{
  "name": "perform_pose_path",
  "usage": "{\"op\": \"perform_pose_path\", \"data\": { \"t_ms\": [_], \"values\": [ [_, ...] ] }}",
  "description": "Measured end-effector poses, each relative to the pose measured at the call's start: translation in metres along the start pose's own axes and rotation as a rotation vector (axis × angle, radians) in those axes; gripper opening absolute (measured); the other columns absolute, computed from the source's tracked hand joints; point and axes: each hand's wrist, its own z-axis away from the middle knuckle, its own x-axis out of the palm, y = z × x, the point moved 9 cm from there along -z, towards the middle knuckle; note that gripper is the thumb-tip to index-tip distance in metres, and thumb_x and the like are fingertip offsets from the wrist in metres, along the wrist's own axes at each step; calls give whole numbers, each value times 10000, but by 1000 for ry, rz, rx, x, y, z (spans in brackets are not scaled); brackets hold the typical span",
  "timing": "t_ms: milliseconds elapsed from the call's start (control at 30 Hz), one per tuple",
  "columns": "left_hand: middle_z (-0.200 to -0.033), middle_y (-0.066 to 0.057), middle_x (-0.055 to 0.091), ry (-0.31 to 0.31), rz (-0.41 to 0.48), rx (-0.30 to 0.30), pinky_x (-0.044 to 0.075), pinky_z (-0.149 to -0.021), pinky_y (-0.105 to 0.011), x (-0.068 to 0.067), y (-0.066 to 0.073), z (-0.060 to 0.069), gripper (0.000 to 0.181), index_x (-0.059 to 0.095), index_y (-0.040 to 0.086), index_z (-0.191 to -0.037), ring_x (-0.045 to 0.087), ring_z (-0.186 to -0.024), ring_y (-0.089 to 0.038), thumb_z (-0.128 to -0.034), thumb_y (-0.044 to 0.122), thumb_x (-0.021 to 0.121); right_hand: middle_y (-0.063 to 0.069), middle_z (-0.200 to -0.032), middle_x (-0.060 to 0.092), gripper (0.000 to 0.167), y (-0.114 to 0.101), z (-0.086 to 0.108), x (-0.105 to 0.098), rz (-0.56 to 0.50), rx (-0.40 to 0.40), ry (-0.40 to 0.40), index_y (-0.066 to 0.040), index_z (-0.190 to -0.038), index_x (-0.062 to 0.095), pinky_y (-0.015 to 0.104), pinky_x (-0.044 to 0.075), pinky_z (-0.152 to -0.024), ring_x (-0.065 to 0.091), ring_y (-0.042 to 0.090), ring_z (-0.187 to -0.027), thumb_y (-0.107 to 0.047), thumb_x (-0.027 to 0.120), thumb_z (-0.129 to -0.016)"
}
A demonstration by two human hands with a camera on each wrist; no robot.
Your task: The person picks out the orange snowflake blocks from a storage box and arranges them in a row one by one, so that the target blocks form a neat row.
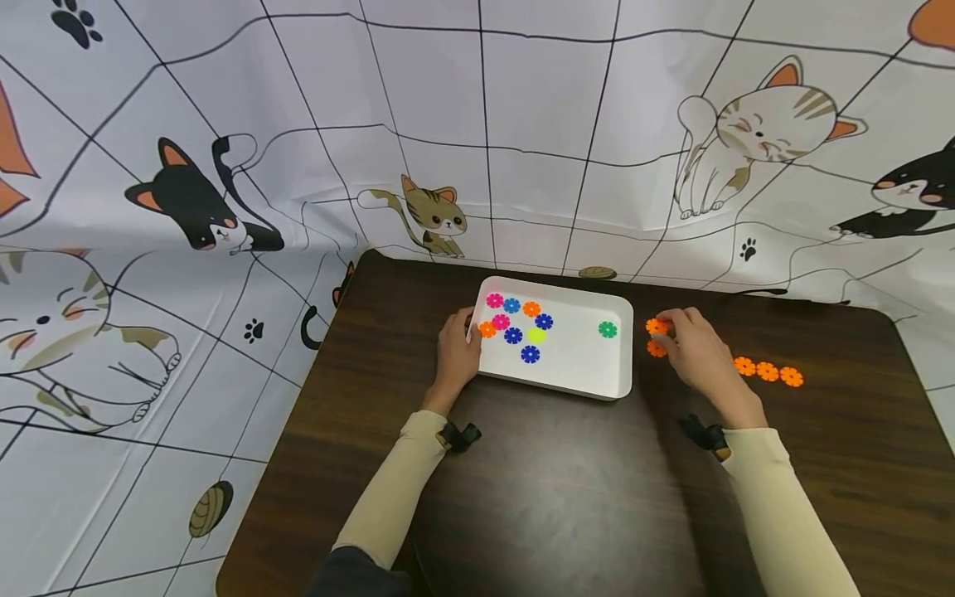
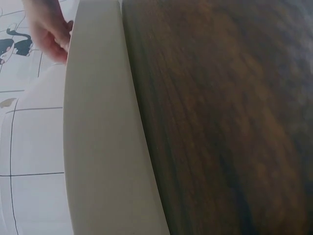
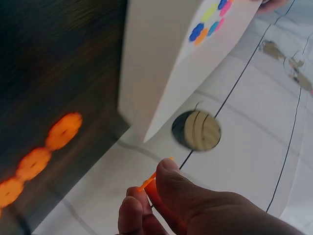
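The left hand (image 1: 458,350) grips the left rim of a white tray (image 1: 589,377). Small notched discs in pink, blue, orange and yellow lie toward the tray's left, with one green disc (image 1: 608,330) near its right end. Just beyond the right rim, the right hand (image 1: 700,355) pinches an orange disc (image 1: 656,327); the right wrist view shows this disc (image 3: 148,181) edge-on between thumb and finger. Another orange disc (image 1: 656,348) lies beside that hand. Three orange discs (image 1: 767,371) in a row show right of it, and the hand hides part of the table between.
A dark wooden table (image 1: 552,481) carries the tray and discs. Behind it and to its left hangs a white sheet (image 1: 537,99) with black grid lines and printed cats. In the left wrist view, the tray's outer wall (image 2: 102,122) fills much of the picture.
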Motion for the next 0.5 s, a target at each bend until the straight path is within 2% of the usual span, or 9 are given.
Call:
{"op": "perform_pose_path", "data": {
  "t_ms": [133, 300, 367, 500],
  "values": [
    [-1194, -212, 640, 1, 1, -6, 561, -981, -479, 0, 0, -1, 345, 587, 28, -1360, 628, -1044, -350, -1027, 113, 558, 271, -1215, 517, 398, 19, 10, -9, 4, 18, 24, 36, -1351, 528, 422, 490, -613, 601, 383, -953, -210, 573, -1041],
    [-1207, -207, 638, -9, 3, -18, 561, -991, -478, 1, -2, 0, 345, 585, 32, -1362, 630, -1056, -348, -1030, 120, 555, 326, -1218, 492, 424, 47, 23, -16, 13, 44, 32, 95, -1347, 506, 546, 513, -717, 590, 430, -947, -201, 558, -1048],
    [-1211, -206, 638, -12, 3, -20, 561, -996, -475, 1, -2, 0, 349, 584, 31, -1365, 631, -1061, -349, -1029, 123, 555, 341, -1213, 484, 429, 60, 28, -18, 15, 65, 32, 116, -1339, 497, 575, 504, -752, 574, 450, -959, -195, 555, -1049],
    [-1208, -209, 636, -12, 10, -19, 559, -1001, -476, 2, -1, 0, 352, 581, 22, -1367, 628, -1061, -350, -1030, 118, 552, 362, -1230, 450, 436, 85, 39, -24, 19, 133, 27, 128, -1335, 476, 593, 489, -744, 559, 483, -991, -195, 547, -1051]
  ]
}}
